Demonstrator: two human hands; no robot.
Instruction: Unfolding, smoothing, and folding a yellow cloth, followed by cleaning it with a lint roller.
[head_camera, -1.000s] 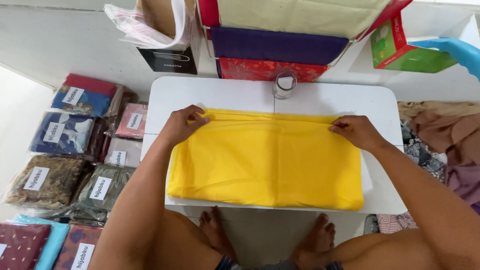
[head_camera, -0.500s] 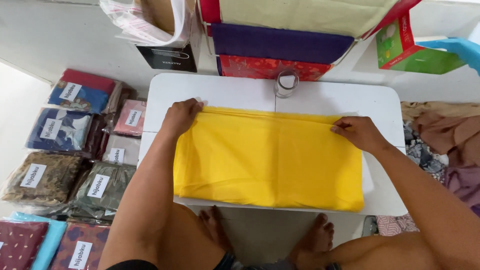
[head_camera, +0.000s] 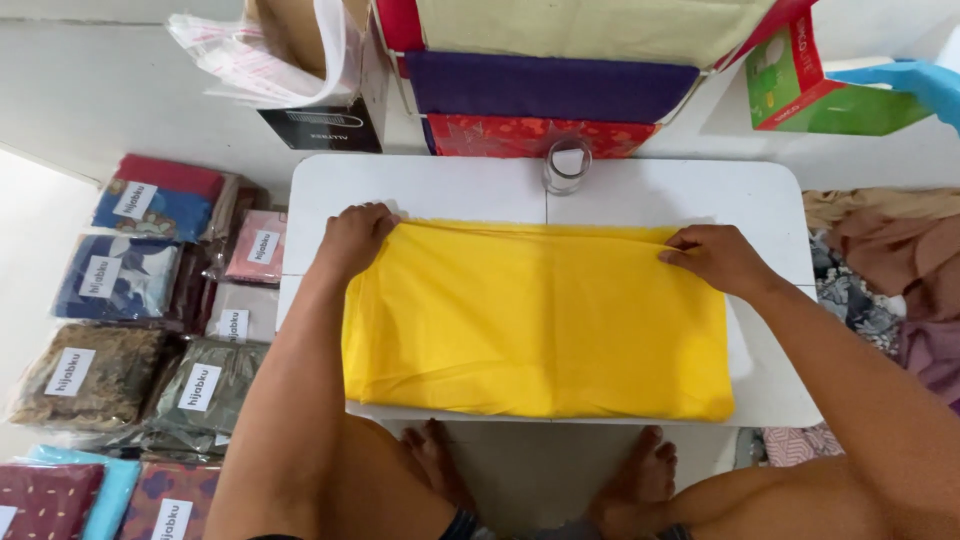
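Cloth: yellow cloth (head_camera: 535, 320), plain, folded into a wide rectangle; faint creases near the left side, top edge slightly rumpled.
Position: flat on the white table (head_camera: 440, 185), covering most of it; near edge close to the table's front rim, far edge just short of the glass (head_camera: 567, 165).
Left hand: left hand (head_camera: 352, 238) at the far left corner, fingers curled down over the cloth's top edge, pinching it.
Right hand: right hand (head_camera: 712, 258) at the far right corner, fingertips clamped on the top edge, fabric bunched under them.
Grip relation: cloth stretched between both hands, its body lying toward the person from the two held corners.
Hidden: thumbs and the underside of the fold out of sight; number of layers not clear; forearms cover the cloth's left rim and part of the right.
Cut off: stacked fabrics (head_camera: 550, 85) beyond the table run past the top edge.
Around: packed cloths (head_camera: 130, 290) on the floor to the left, bare feet (head_camera: 640, 480) under the table.
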